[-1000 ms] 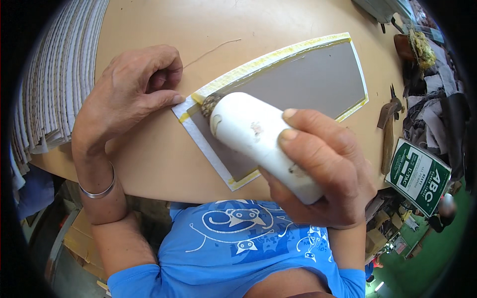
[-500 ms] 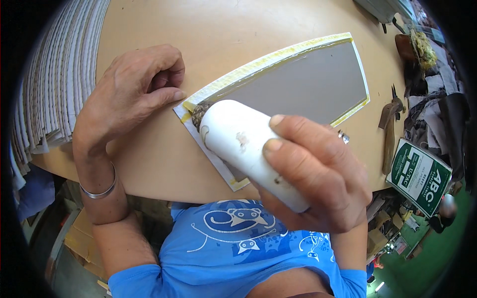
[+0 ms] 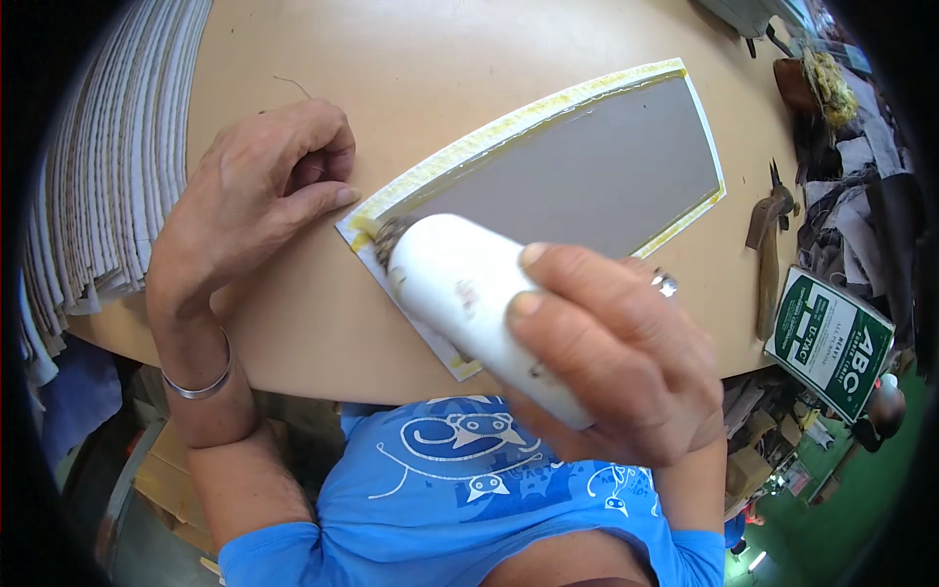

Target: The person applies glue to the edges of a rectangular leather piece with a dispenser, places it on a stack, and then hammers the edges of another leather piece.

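Note:
My right hand (image 3: 626, 342) is wrapped round a white bottle (image 3: 465, 289) with brown stains. At its far end are brown bristles (image 3: 396, 238), touching the near-left border of a curved panel (image 3: 577, 166). The panel is grey-brown, with a white border streaked with yellow along its long far edge. Beside its left corner rests my left hand (image 3: 264, 181). The fingers there are loosely curled, with the thumb stretched apart from them and its tip close to the panel's edge. No object shows in that hand. The bottle covers part of the panel's near side.
Layered pale sheets (image 3: 122, 147) are stacked at the left. On the right lie a wooden-handled hammer (image 3: 768, 264), a green and white container (image 3: 829, 342) at the table edge, and dark and grey scraps (image 3: 861, 186). A thread (image 3: 291, 84) lies beyond my left hand.
The bottle and its bristles have moved slightly left and toward me. The panel's left corner has shifted a little the same way. My left hand has also moved slightly left.

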Demonstrator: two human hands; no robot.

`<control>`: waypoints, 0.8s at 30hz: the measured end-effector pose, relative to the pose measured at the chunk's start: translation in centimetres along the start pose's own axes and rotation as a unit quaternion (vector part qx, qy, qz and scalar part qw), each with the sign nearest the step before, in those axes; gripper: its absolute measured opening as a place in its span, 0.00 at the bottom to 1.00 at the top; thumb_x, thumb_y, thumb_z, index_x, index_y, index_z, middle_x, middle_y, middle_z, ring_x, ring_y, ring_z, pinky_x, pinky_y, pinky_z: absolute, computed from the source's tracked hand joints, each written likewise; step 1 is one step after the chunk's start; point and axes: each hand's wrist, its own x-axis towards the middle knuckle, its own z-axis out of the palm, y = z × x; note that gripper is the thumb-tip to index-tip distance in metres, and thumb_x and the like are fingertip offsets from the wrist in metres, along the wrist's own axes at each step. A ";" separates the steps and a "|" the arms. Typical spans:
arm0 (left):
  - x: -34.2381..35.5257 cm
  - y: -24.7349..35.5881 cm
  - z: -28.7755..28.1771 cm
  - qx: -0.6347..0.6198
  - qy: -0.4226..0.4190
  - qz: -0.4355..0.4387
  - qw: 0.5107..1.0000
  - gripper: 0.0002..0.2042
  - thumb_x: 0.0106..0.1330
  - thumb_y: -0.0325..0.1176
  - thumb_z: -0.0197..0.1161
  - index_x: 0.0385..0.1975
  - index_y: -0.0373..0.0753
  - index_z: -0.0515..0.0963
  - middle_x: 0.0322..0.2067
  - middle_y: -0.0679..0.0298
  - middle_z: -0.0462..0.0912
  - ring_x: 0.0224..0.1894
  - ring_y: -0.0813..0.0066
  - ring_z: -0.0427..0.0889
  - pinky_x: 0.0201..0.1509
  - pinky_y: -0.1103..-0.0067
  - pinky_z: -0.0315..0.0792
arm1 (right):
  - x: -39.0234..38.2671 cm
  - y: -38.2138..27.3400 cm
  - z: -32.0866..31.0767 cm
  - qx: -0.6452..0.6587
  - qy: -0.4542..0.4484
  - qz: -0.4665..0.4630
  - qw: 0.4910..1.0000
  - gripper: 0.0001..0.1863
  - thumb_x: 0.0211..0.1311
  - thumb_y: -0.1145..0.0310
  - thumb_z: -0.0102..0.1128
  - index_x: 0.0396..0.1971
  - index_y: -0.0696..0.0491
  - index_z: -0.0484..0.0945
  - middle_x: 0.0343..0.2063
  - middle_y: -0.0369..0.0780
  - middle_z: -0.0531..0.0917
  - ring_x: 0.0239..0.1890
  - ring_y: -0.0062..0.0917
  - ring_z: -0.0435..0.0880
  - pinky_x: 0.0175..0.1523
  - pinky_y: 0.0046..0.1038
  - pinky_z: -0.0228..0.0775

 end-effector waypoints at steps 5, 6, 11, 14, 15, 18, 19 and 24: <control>-0.1 -0.1 0.0 -0.010 0.002 -0.003 1.000 0.08 0.47 0.22 0.64 0.24 0.34 0.70 0.20 0.66 0.66 0.22 0.79 0.64 0.25 0.82 0.61 | 0.3 0.0 0.3 0.037 -0.026 -0.014 0.999 0.28 0.31 0.77 0.72 0.40 0.54 0.74 0.38 0.50 0.78 0.29 0.38 0.82 0.31 0.30 0.76; -0.1 -0.1 0.0 -0.007 0.004 0.000 1.000 0.08 0.47 0.22 0.64 0.24 0.34 0.70 0.20 0.66 0.66 0.22 0.79 0.64 0.25 0.82 0.61 | 0.2 0.1 0.3 0.041 -0.023 -0.015 0.999 0.28 0.31 0.77 0.72 0.40 0.54 0.74 0.38 0.50 0.78 0.29 0.38 0.82 0.31 0.30 0.76; 0.0 0.1 0.0 0.014 0.009 0.003 1.000 0.08 0.48 0.22 0.63 0.24 0.34 0.70 0.20 0.66 0.66 0.22 0.80 0.64 0.25 0.83 0.61 | 0.0 0.5 0.6 0.062 -0.008 -0.007 0.998 0.28 0.31 0.78 0.71 0.41 0.55 0.75 0.37 0.51 0.78 0.29 0.38 0.81 0.32 0.30 0.75; -0.1 0.2 0.0 -0.028 -0.001 -0.017 0.999 0.08 0.48 0.22 0.63 0.24 0.34 0.70 0.20 0.66 0.66 0.22 0.80 0.65 0.25 0.83 0.61 | 0.1 0.6 0.2 0.102 -0.018 0.016 0.994 0.27 0.33 0.80 0.70 0.41 0.55 0.74 0.37 0.52 0.78 0.31 0.38 0.81 0.34 0.31 0.75; 0.0 0.4 -0.1 -0.024 -0.003 -0.016 1.000 0.07 0.49 0.22 0.63 0.24 0.34 0.70 0.20 0.66 0.66 0.22 0.80 0.65 0.25 0.83 0.61 | 0.1 0.8 -0.1 0.108 -0.008 0.022 0.994 0.26 0.34 0.80 0.70 0.41 0.55 0.74 0.37 0.52 0.78 0.32 0.38 0.81 0.35 0.31 0.75; 0.1 0.6 -0.1 -0.012 -0.001 -0.014 1.000 0.07 0.49 0.22 0.63 0.24 0.34 0.70 0.20 0.64 0.67 0.21 0.78 0.66 0.25 0.82 0.62 | -0.5 2.0 -1.2 0.086 0.038 0.031 0.995 0.25 0.36 0.80 0.69 0.40 0.56 0.73 0.37 0.52 0.78 0.35 0.37 0.81 0.38 0.31 0.75; 0.0 0.6 0.0 -0.007 0.003 -0.013 1.000 0.07 0.48 0.23 0.63 0.23 0.34 0.70 0.20 0.62 0.68 0.21 0.75 0.67 0.25 0.80 0.63 | -0.8 2.2 -1.5 0.068 0.051 0.035 0.996 0.25 0.36 0.80 0.69 0.40 0.57 0.73 0.37 0.52 0.78 0.37 0.37 0.81 0.39 0.31 0.75; 0.2 1.0 0.1 -0.026 0.001 -0.054 0.998 0.12 0.45 0.30 0.68 0.22 0.35 0.71 0.19 0.61 0.70 0.20 0.71 0.69 0.25 0.78 0.65 | -1.5 4.0 -2.8 -0.008 0.115 0.036 0.993 0.25 0.35 0.81 0.69 0.40 0.59 0.73 0.34 0.52 0.79 0.37 0.36 0.80 0.42 0.30 0.74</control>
